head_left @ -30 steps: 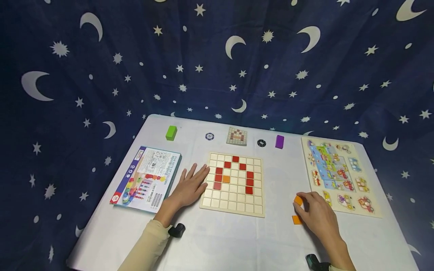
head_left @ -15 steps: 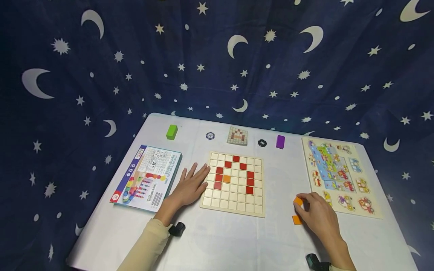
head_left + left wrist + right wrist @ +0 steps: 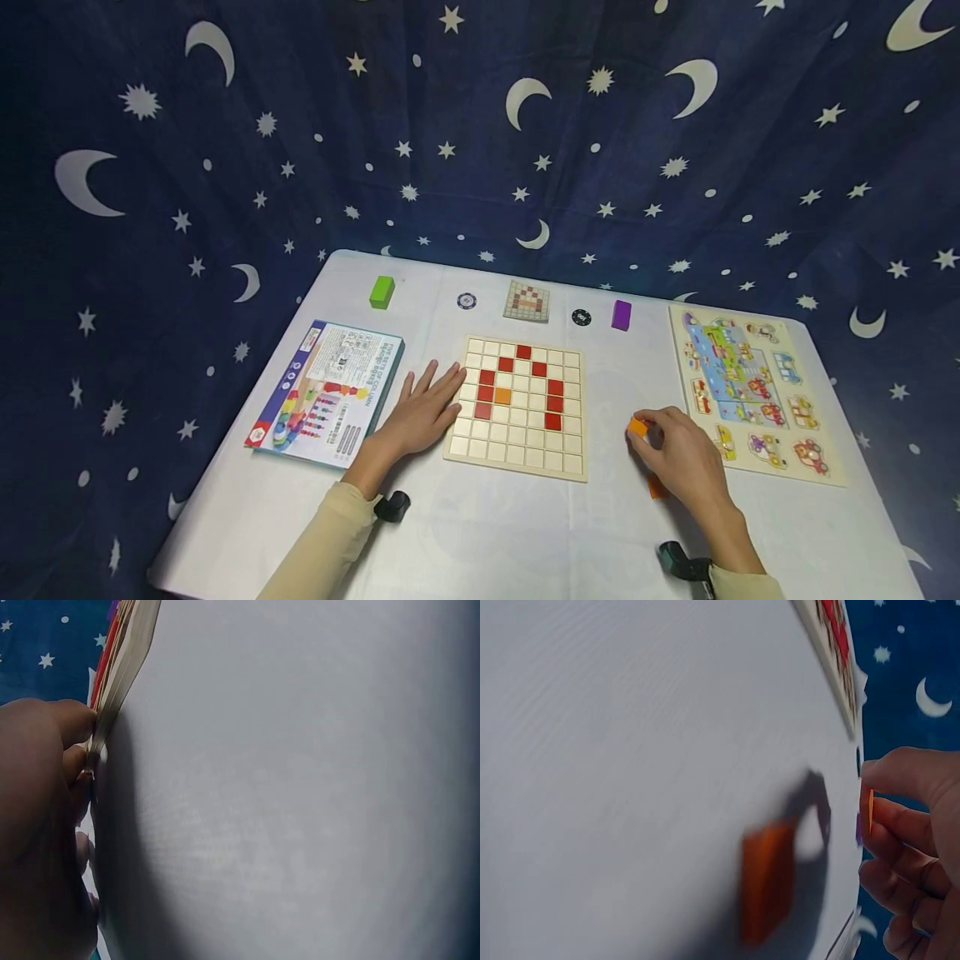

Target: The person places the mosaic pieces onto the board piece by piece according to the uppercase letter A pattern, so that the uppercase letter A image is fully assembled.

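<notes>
My right hand (image 3: 682,458) pinches an orange square tile (image 3: 637,426) between thumb and fingers, to the right of the grid board. In the right wrist view the pinched tile (image 3: 867,810) shows edge-on, off the tabletop. A second orange tile (image 3: 768,883) lies on the cloth beneath the hand, partly hidden by it in the head view. My left hand (image 3: 423,417) lies flat with fingers spread, fingertips at the left edge of the wooden grid board (image 3: 517,458). Red tiles (image 3: 523,352) form an arch on that board, with one orange tile (image 3: 502,396) inside its left side.
A boxed toy set (image 3: 330,392) lies left, a wooden picture puzzle (image 3: 757,392) right. Along the back are a green block (image 3: 382,292), a patterned chip (image 3: 467,301), a small pattern card (image 3: 527,302), a black chip (image 3: 581,317) and a purple block (image 3: 621,315).
My right hand has lifted the orange tile and shifted a little left and away from me, toward the board. The left hand stays in place.
</notes>
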`<state>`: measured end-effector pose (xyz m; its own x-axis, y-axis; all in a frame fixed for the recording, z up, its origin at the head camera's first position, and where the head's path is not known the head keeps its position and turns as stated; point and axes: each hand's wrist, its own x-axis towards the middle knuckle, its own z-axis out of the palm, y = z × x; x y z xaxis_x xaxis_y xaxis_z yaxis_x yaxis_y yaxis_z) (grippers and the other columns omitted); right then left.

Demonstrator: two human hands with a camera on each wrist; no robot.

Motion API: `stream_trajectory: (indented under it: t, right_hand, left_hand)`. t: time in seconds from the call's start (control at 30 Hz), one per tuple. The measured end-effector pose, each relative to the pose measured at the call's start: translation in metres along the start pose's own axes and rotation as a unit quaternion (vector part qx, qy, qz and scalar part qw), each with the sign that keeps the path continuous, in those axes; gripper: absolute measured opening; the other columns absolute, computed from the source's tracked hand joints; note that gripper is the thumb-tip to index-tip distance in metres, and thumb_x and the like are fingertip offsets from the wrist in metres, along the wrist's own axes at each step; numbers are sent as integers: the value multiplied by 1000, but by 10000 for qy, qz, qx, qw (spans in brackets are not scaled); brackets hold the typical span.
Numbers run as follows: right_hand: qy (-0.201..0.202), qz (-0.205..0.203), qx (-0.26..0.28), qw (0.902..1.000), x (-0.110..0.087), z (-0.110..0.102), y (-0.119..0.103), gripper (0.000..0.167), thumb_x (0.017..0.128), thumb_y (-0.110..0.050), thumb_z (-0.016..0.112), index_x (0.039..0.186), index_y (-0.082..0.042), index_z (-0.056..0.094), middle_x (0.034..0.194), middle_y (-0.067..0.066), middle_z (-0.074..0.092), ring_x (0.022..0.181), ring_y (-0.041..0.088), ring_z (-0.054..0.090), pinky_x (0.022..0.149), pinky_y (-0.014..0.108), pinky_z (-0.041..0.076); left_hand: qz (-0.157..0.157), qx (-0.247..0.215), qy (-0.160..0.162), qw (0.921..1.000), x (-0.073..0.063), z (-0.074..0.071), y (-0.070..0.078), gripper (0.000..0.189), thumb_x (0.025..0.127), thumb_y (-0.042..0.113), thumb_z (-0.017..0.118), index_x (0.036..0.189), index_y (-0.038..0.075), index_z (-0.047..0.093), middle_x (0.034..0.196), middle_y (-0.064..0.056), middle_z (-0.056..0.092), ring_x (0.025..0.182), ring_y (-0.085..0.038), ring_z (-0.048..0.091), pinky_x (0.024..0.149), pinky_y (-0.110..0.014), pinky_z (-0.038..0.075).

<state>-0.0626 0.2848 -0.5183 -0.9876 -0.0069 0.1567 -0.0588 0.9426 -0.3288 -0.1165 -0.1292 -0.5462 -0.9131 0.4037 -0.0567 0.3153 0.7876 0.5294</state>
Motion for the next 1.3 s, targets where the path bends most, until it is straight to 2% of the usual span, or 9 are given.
stream_trajectory:
  t: [0.23,0.53,0.73,1.0,1.3]
  right_hand:
    - [-129,-289,101,9994,22,16,-33,33,88,-28,85,115,-9,80,103,8,75,76,18,55,70,34,42]
    - [-181,-1010,289,9943,47,36,-82,32,86,-26,88,112,-9,81,101,6,76,80,17,57,75,35,41]
    - [-299,-1484,288,9881,58,47,-106,30,87,-26,87,112,-12,81,99,3,73,81,16,60,80,38,44]
    - [-598,-1652,249,9841,63,59,-125,25,90,-28,84,110,-15,80,104,1,73,91,20,67,82,38,46]
    - [-764,-1640,169,9833,63,61,-129,29,91,-29,84,116,-15,80,110,3,74,102,23,70,86,41,51]
  left_hand:
    - [30,52,26,10000,0,-1,0,60,112,31,49,168,13,35,176,-8,34,168,-42,15,132,-72,8]
    - [-51,180,-112,9998,0,-2,-1,61,112,33,46,169,15,33,178,-5,30,169,-38,11,133,-70,6]
    - [-54,135,-94,9999,1,-1,-1,61,112,33,47,169,16,34,177,-5,31,169,-39,12,132,-71,7]
    - [-83,142,-148,9998,0,-2,-1,61,112,34,47,169,17,33,178,-4,30,169,-37,10,133,-70,7]
    - [-77,98,-178,9998,0,-3,0,61,112,35,47,169,17,32,178,-4,30,169,-38,11,133,-70,7]
